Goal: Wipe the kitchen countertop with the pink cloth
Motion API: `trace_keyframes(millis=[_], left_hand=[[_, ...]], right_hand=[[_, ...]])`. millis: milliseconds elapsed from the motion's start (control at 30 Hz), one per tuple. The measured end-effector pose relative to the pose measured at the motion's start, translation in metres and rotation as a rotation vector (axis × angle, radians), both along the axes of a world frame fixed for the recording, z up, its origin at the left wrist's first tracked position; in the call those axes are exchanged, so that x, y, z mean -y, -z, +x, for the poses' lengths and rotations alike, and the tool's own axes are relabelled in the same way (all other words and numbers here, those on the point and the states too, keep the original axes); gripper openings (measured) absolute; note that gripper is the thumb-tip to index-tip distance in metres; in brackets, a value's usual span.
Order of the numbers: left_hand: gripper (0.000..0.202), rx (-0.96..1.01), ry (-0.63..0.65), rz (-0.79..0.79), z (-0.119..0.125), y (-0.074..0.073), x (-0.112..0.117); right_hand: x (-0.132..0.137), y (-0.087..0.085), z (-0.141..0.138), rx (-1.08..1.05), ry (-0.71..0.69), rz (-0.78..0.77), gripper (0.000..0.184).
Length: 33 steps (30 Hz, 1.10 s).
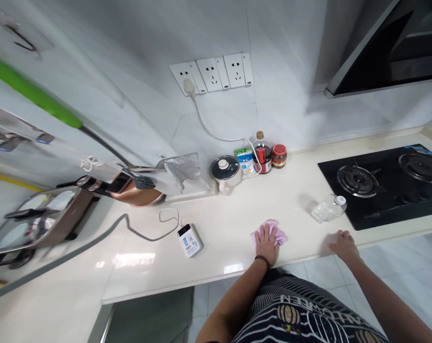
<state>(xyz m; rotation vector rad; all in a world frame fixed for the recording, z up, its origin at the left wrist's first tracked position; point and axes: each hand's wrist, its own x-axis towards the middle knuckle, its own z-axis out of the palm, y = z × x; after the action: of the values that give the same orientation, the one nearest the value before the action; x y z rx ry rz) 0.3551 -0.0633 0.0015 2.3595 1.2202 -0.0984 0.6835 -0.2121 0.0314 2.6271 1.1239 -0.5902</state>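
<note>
My left hand (266, 246) lies flat on a pink cloth (280, 234) on the white countertop, fingers stretched and slightly apart. The crumpled cloth shows around the fingers, and a dark beaded bracelet circles the wrist. My right hand (345, 247) is at the counter's front edge, loosely curled with the thumb apart, and I see nothing in it. Just beyond it is a clear bottle (326, 209) with a white cap (340, 200), beside the black gas hob (380, 209).
A white power bank (190, 242) with a cable lies left of the cloth. Against the wall are a small lidded pot (226, 174), a dark sauce bottle (265, 162) and a red-lidded jar (279, 156). An electric pan (64, 216) stands far left; a range hood (390, 52) overhangs the right.
</note>
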Motion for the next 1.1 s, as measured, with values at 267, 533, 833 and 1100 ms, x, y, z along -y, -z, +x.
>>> trace_keyframes(millis=[267, 533, 833, 1100], left_hand=[[0.066, -0.218, -0.600, 0.059, -0.109, -0.019, -0.107], [0.067, -0.256, -0.792, 0.138, -0.140, -0.012, -0.131], [0.072, -0.046, 0.095, 0.012, -0.031, 0.002, -0.028], [0.070, 0.063, 0.345, 0.034, -0.038, 0.008, -0.036]], right_hand=[[0.002, -0.004, -0.004, -0.016, -0.027, 0.062, 0.070], [0.003, 0.008, -0.004, -0.012, 0.049, 0.032, 0.073], [0.007, 0.015, -0.002, -0.013, 0.077, 0.060, 0.074], [0.006, 0.010, -0.004, -0.036, 0.109, 0.091, 0.073]])
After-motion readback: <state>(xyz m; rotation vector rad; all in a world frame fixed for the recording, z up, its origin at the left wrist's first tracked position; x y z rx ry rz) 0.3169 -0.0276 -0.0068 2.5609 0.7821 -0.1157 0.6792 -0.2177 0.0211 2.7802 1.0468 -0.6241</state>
